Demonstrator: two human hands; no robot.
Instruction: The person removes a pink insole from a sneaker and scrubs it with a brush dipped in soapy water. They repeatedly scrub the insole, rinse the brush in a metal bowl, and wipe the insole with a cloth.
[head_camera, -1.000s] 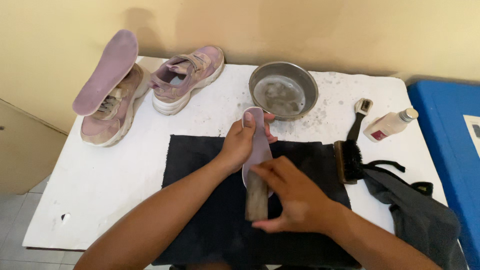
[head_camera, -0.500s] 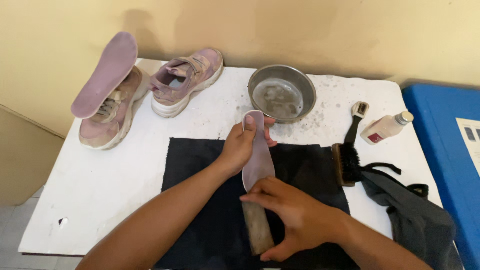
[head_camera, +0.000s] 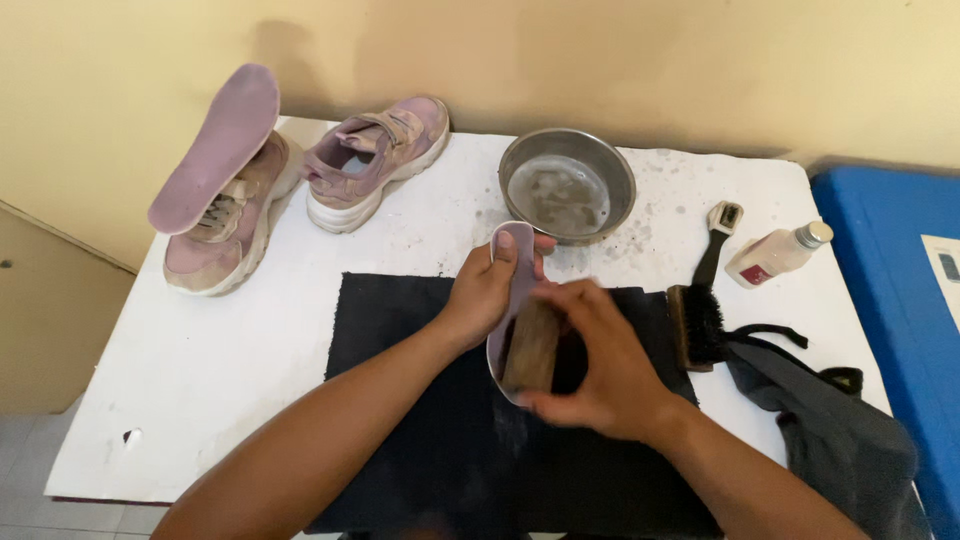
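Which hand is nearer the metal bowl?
Left. The left hand pins the insole's top end just below the metal bowl; the right hand scrubs with a wooden brush lower down.

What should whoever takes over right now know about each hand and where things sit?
Left hand: pins the top of the lilac insole on the dark cloth.
Right hand: grips a wooden brush laid on the insole.
Second insole rests on the left shoe; other shoe beside it.
Metal bowl behind; black brush and small bottle to the right.
Insoles are out; scrubbing in hand.
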